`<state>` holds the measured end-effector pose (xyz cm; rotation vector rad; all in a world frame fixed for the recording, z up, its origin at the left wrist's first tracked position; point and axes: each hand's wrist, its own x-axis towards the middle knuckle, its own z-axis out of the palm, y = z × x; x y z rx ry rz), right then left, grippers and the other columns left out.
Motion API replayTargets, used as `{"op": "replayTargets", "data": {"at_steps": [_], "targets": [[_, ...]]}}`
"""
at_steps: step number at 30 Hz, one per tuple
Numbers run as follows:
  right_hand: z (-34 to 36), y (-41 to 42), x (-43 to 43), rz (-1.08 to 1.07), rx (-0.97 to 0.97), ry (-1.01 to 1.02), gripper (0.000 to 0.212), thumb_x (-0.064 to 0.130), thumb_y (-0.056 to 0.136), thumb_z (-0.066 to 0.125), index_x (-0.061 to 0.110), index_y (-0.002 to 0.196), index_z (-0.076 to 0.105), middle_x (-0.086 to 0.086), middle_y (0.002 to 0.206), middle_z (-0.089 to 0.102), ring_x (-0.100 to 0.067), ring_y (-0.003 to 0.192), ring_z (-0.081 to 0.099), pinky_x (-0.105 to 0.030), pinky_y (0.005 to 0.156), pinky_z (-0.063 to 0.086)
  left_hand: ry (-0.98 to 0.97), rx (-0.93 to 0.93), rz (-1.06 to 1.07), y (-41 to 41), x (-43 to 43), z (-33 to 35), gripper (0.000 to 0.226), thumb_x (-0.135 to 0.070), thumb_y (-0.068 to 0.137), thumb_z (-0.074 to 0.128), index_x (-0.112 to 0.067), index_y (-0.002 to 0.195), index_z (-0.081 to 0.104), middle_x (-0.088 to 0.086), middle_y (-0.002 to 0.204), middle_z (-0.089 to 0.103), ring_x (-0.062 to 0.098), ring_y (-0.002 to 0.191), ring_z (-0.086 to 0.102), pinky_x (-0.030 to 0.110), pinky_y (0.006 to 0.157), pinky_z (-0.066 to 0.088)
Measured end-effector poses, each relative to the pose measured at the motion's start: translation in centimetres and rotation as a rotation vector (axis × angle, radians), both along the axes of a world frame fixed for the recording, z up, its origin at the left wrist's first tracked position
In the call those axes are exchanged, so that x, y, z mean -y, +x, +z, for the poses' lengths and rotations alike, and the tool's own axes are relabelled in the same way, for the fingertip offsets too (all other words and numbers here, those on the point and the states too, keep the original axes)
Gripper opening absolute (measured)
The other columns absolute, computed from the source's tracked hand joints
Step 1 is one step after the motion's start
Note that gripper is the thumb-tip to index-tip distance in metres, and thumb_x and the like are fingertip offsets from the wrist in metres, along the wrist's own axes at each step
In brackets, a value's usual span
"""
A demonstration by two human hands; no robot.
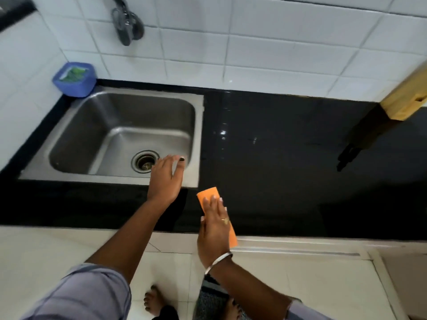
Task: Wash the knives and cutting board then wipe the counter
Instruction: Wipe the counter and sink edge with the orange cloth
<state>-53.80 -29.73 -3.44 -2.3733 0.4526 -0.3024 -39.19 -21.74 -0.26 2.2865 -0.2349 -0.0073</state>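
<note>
Orange cloth [208, 195] lies flat on the black counter [277, 169] just right of the sink [199, 135], by its front corner, and my right hand [213, 229] presses it down with straight fingers, gripping nothing. My left hand [165, 179] is loose and empty, fingers relaxed, over the sink's front right corner near the drain. Well to the right of the sink the wooden cutting board [406, 98] stands against the tiled wall, and a blue tub [74, 79] sits at the sink's back left corner.
</note>
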Motion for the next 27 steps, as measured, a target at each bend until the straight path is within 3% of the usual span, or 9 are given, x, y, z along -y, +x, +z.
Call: {"op": "replayTargets", "data": {"at_steps": [2,6,8,10,13,17,20,23,27], "targets": [[-0.2,2.0,-3.8,0.072,0.005,-0.042,0.069,-0.006,0.068,0.046,0.002,0.137,0.047,-0.02,0.143,0.042,-0.037,0.135,0.035,-0.038,0.116,0.024,-0.023,0.008,0.011,1.0,-2.6,0.7,0.04,-0.037,0.1,0.042,-0.012,0.127,0.057,0.004,0.131,0.056,0.021,0.126,0.046,0.037,0.108,0.035],[0.7,5.9,-8.7,0.328,-0.127,-0.049,0.079,-0.005,0.081,0.037,0.008,0.151,0.005,-0.014,0.157,-0.007,-0.025,0.139,-0.022,-0.033,0.118,-0.011,0.004,0.024,0.045,3.0,-7.6,0.8,0.039,-0.041,0.099,0.04,-0.015,0.121,0.06,0.002,0.127,0.059,0.018,0.123,0.046,0.036,0.109,0.033],[0.3,9.6,-10.3,0.429,-0.114,-0.079,0.075,0.003,0.079,0.038,0.006,0.151,0.015,-0.016,0.158,0.005,-0.029,0.146,-0.008,-0.039,0.121,0.002,0.013,-0.001,0.076,4.2,-10.2,0.3,0.048,-0.047,0.094,0.035,-0.016,0.122,0.06,0.002,0.129,0.059,0.021,0.128,0.044,0.044,0.112,0.03],[0.4,13.5,-11.1,0.499,-0.125,-0.05,0.066,0.007,0.074,0.039,0.005,0.14,0.043,-0.017,0.146,0.04,-0.032,0.139,0.032,-0.042,0.115,0.026,0.003,-0.034,0.097,5.2,-12.5,-0.3,0.053,-0.05,0.092,0.033,-0.016,0.124,0.06,0.003,0.13,0.059,0.023,0.13,0.044,0.046,0.111,0.031],[1.5,17.0,-9.9,0.459,-0.077,0.124,0.049,0.0,0.076,0.042,0.006,0.12,0.064,-0.014,0.118,0.066,-0.029,0.112,0.061,-0.025,0.103,0.039,-0.036,-0.062,0.093,6.4,-14.6,-0.6,0.048,-0.046,0.098,0.037,-0.014,0.127,0.058,0.004,0.129,0.059,0.023,0.127,0.047,0.042,0.109,0.036],[4.2,15.4,-5.6,0.571,0.036,0.108,0.042,-0.007,0.09,0.045,0.011,0.125,0.06,-0.002,0.124,0.062,-0.018,0.117,0.057,-0.011,0.101,0.035,-0.089,-0.141,0.13,7.5,-15.6,-0.3,0.044,-0.044,0.1,0.038,-0.018,0.132,0.054,0.001,0.131,0.058,0.018,0.123,0.049,0.033,0.102,0.039],[4.8,12.1,-1.3,0.839,0.014,-0.066,0.047,-0.005,0.092,0.044,0.018,0.133,0.05,0.009,0.136,0.05,-0.004,0.132,0.04,-0.025,0.115,0.025,-0.128,-0.18,0.154,8.0,-15.4,-0.3,0.047,-0.048,0.099,0.036,-0.02,0.133,0.053,0.001,0.132,0.057,0.018,0.124,0.05,0.033,0.102,0.039],[3.6,8.6,2.5,1.171,0.096,-0.386,0.049,0.001,0.09,0.05,0.016,0.136,0.045,0.0,0.144,0.046,-0.019,0.14,0.034,-0.046,0.115,0.025,-0.091,-0.181,0.146,8.1,-15.0,-0.4,0.049,-0.048,0.099,0.034,-0.019,0.133,0.053,0.002,0.131,0.058,0.019,0.123,0.05,0.031,0.1,0.038],[2.2,7.5,4.0,1.5,0.048,-0.604,0.051,0.017,0.096,0.045,0.022,0.146,0.035,0.007,0.156,0.025,-0.025,0.146,0.016,-0.052,0.115,0.018,-0.098,-0.164,0.165,8.3,-14.8,-0.5,0.05,-0.049,0.099,0.035,-0.018,0.135,0.052,0.0,0.135,0.056,0.018,0.126,0.048,0.033,0.103,0.037]]}}
